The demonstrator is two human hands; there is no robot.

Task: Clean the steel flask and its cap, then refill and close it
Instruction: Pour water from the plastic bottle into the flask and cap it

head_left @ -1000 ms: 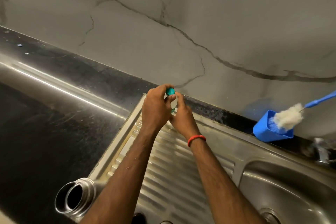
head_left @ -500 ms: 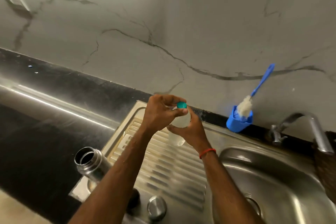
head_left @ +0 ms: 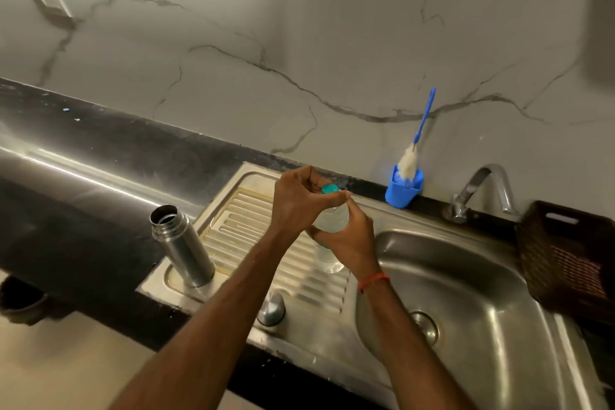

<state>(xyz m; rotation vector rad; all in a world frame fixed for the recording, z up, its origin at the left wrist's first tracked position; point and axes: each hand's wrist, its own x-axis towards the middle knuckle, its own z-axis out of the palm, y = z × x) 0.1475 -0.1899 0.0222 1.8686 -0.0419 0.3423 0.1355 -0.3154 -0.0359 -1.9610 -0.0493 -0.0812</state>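
1. Teal cap (head_left: 329, 189) pinched by the left hand (head_left: 299, 206), fingers curled round it.
2. Clear bottle (head_left: 327, 260) gripped at its body by the right hand (head_left: 349, 240).
3. Steel flask (head_left: 181, 248): I log it upright, uncapped, on the drainboard (head_left: 239, 223) corner, apart from both hands.
4. Handling, my judgement: rigid, light if empty, slippery when wet; take mid-body.
5. Look: brushed cylinder, narrower threaded neck; flask cap (head_left: 271, 309) lies near the front edge.

Steel flask (head_left: 181, 250) stands upright, uncapped, mouth open, at the left front corner of the sink's drainboard (head_left: 239, 220). Its rounded steel cap (head_left: 272, 309) sits apart near the drainboard's front edge. Clear plastic bottle (head_left: 329, 240) hangs over the ridges, right hand (head_left: 352, 240) wrapped round it, left hand (head_left: 296, 203) pinching its teal lid (head_left: 329, 189).
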